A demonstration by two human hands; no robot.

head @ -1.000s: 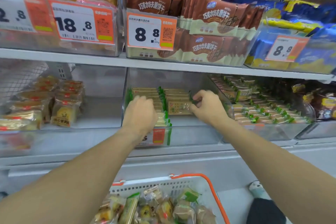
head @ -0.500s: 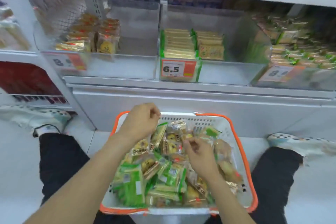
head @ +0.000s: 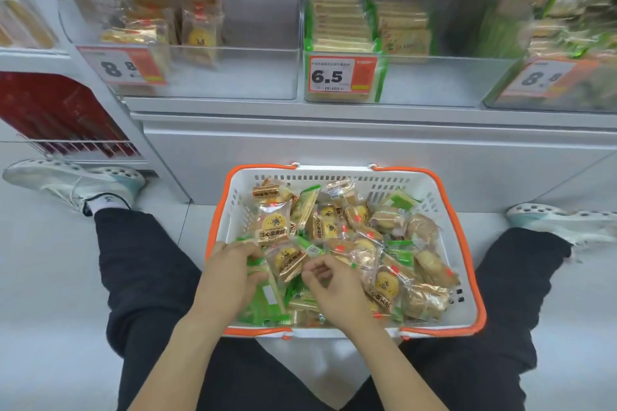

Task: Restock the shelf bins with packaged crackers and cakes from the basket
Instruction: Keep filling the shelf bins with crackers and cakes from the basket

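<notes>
The orange-and-white price tag (head: pixel 343 74) on the front of the middle clear shelf bin (head: pixel 434 83) reads "6.5" in large black digits, with a line of small print above and below that is too fine to read. The tag (head: pixel 124 66) on the left bin (head: pixel 233 77) shows a large "8" followed by a smaller "8", and the blurred tag (head: pixel 547 77) on the right bin (head: pixel 500 100) likewise shows "8" and a small "8". In the basket (head: pixel 467 277), a clear cake packet (head: pixel 273 223) carries a band with the Chinese characters "流心蛋黄酥", and the print on the other packets cannot be made out.
</notes>
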